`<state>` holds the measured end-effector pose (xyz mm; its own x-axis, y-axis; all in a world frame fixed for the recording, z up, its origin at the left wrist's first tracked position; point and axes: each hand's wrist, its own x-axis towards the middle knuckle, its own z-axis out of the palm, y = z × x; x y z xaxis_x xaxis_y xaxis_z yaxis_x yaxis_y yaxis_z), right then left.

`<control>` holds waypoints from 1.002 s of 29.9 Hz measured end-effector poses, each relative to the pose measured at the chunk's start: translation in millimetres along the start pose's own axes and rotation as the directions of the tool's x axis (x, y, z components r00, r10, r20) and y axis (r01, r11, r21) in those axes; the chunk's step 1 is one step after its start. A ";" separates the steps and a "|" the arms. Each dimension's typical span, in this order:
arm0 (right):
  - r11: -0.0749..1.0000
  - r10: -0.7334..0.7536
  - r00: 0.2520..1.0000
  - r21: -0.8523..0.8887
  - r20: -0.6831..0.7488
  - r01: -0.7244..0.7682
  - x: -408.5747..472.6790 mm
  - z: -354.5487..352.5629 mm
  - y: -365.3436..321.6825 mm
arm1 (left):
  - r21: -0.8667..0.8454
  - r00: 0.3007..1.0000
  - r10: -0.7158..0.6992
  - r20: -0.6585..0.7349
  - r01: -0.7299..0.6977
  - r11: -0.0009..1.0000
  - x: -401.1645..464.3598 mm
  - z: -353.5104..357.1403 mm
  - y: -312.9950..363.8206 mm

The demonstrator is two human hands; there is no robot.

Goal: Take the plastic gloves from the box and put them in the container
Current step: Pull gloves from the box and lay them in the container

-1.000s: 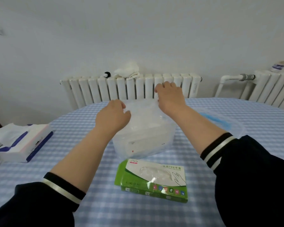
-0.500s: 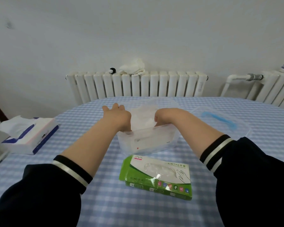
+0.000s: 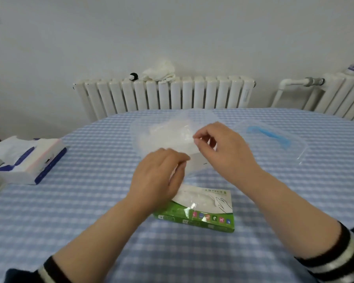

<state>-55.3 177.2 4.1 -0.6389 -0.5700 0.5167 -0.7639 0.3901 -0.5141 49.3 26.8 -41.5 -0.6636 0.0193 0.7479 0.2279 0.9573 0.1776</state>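
Head view: the left hand (image 3: 158, 176) hovers with curled fingers over the green glove box (image 3: 202, 209) near the counter (image 3: 70, 211) middle; its grip seems empty, though I cannot tell. The right hand (image 3: 223, 148) pinches thumb to fingertips above the clear container (image 3: 151, 127), where plastic gloves (image 3: 172, 135) lie piled. A lid (image 3: 274, 139) lies right.

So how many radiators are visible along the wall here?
2: a full radiator behind the table with a white cloth on top, and a second radiator cut off at the right edge.
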 end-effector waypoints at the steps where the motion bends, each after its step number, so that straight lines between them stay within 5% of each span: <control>1: 0.999 0.041 0.991 0.015 0.127 -0.043 -11.8 1.6 0.4 | -0.005 0.997 -0.018 0.076 0.018 1.000 -11.0 4.3 4.0; 3: 0.993 0.117 0.917 -0.039 0.381 -0.110 -29.1 7.5 5.7 | -0.026 0.957 -0.148 0.249 0.159 0.987 -28.9 12.8 8.4; 6: 0.981 0.171 0.806 -0.177 0.567 -0.083 -39.2 16.4 19.5 | -0.039 0.834 -0.303 0.460 0.360 0.932 -46.5 23.0 4.7; 9: 0.975 0.193 0.744 -0.208 0.639 -0.073 -40.9 21.2 26.6 | 0.004 0.827 -0.251 0.503 0.288 0.958 -52.8 26.0 0.3; 16: 0.961 0.158 0.800 -0.276 0.578 0.010 -41.2 23.2 25.4 | -0.038 0.818 -0.213 0.534 0.275 0.961 -49.7 26.6 -3.6; 23: 0.798 -0.154 0.868 -0.459 0.472 0.391 -47.7 32.1 23.5 | -0.040 0.778 -0.243 0.580 0.325 0.945 -47.2 25.8 -2.8; 30: 0.867 -0.264 0.930 -0.359 0.254 0.344 -57.3 38.6 20.9 | -0.093 0.763 -0.275 0.585 0.400 0.912 -45.9 24.4 -5.4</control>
<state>-31.1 190.1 -62.7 -0.3692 -0.8170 0.4430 -0.9155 0.4018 -0.0220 61.1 27.8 -92.3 -0.9859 -0.0798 0.1474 0.0086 0.8541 0.5200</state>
